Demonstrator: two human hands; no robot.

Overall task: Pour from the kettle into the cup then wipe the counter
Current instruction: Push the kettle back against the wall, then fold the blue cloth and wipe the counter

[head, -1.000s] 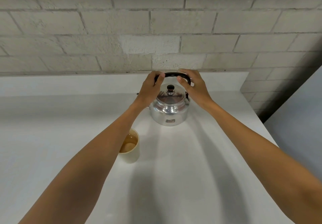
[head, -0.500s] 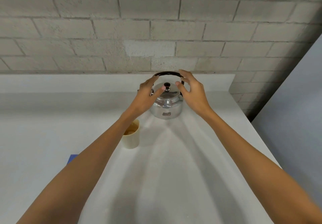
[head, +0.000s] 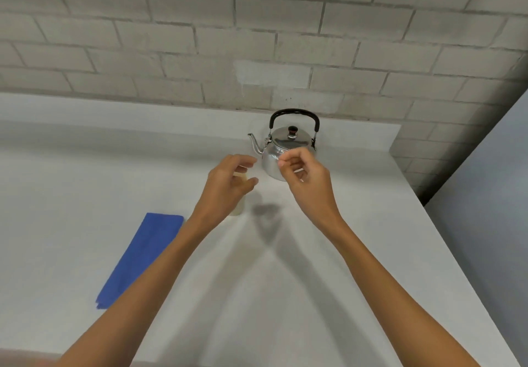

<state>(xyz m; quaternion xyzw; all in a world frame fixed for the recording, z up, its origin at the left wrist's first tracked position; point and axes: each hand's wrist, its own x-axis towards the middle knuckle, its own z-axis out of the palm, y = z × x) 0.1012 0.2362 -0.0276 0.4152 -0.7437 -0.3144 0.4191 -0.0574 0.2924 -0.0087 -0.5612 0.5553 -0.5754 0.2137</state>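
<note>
A shiny steel kettle (head: 288, 142) with a black handle stands upright at the back of the white counter (head: 314, 266), spout pointing left. A cream cup (head: 239, 207) stands in front of it to the left, mostly hidden behind my left hand (head: 228, 186). That hand hovers over the cup with fingers loosely curled and holds nothing. My right hand (head: 307, 176) hangs in front of the kettle's body, fingers apart and curled, holding nothing. A folded blue cloth (head: 140, 258) lies flat on the counter to the left.
A grey brick wall (head: 257, 38) rises behind the counter's raised back ledge. The counter's right edge runs diagonally, with a drop to a grey floor (head: 491, 223) beyond it.
Both hands have let go of the kettle's handle and drawn back toward me. The view has tilted down and the blue cloth has come fully into sight.
</note>
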